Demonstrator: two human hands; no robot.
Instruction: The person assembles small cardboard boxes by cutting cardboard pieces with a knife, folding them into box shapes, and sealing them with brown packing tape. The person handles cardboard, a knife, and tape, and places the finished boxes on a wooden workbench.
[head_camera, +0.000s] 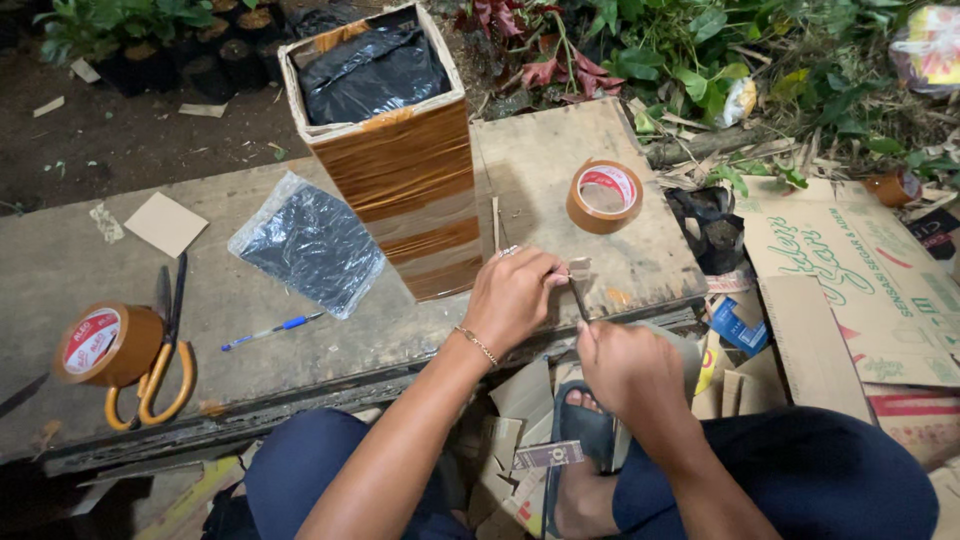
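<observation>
Holding a thin dark stick (579, 295) between both hands, the person sits at the edge of the wooden bench (60, 270). The left hand (512, 298) has its fingers (545, 272) closed together on the upper end of the stick, and the right hand (628, 368) pinches the lower end, fingers curled shut around it. Just beyond the left fingers stands a tall cardboard box (400, 160) wrapped in brown tape, with black plastic inside. A roll of brown tape (604, 197) lies a little farther than the right fingers. Far to the left of the fingers lie a blue pen (272, 331), yellow-handled scissors (160, 360) and a second tape roll (105, 345).
</observation>
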